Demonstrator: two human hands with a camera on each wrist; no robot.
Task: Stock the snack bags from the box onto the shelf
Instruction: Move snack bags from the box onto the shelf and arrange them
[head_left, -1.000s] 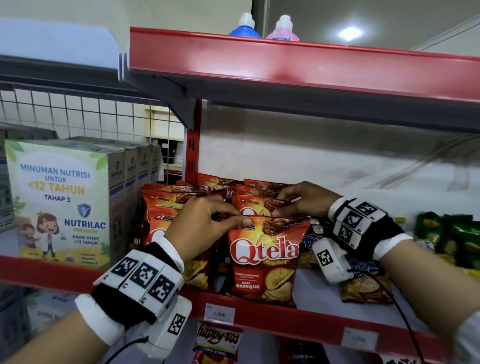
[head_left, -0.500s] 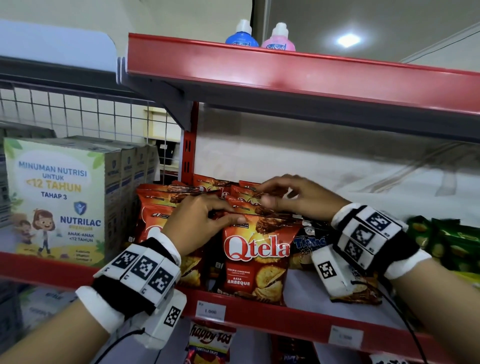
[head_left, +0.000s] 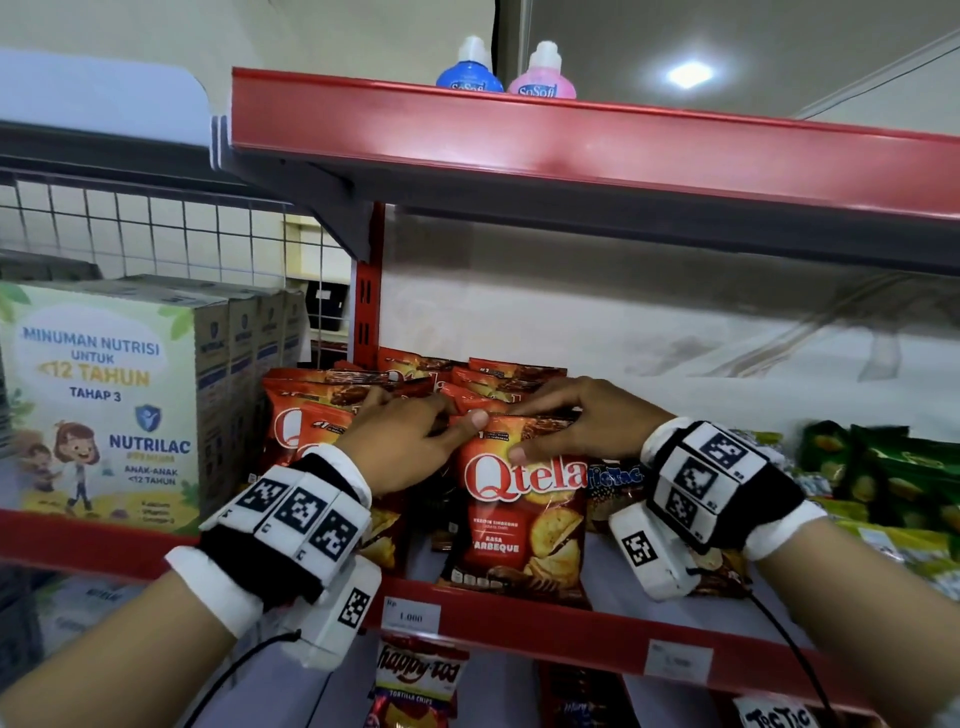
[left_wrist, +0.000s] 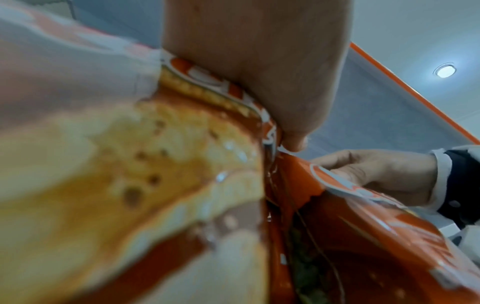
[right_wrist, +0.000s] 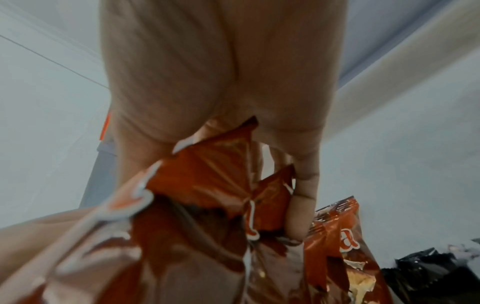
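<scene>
Red Qtela barbecue snack bags stand in rows on the red shelf (head_left: 519, 623). The front bag (head_left: 524, 519) stands upright at the shelf edge. My right hand (head_left: 524, 431) pinches its top edge, thumb on the printed face and fingers behind. My left hand (head_left: 441, 415) curls over the tops of the bags in the left row (head_left: 296, 415), and its thumb meets the front bag's top left corner. The left wrist view shows the left row's bag (left_wrist: 182, 164) pressed against my palm. In the right wrist view my fingers (right_wrist: 301, 205) reach down between bag tops (right_wrist: 207, 174). No box is in view.
Nutrilac cartons (head_left: 104, 405) fill the shelf to the left, behind a red upright. Dark Tic Tac bags (head_left: 613, 483) and green snack bags (head_left: 883, 467) lie to the right. The upper red shelf (head_left: 571, 140) hangs close overhead with two bottles (head_left: 470, 67). A Happy Tos bag (head_left: 415, 680) sits below.
My right hand came forward from the rear bags and now pinches the front bag's top with the thumb on its face. My left hand stayed on the left row.
</scene>
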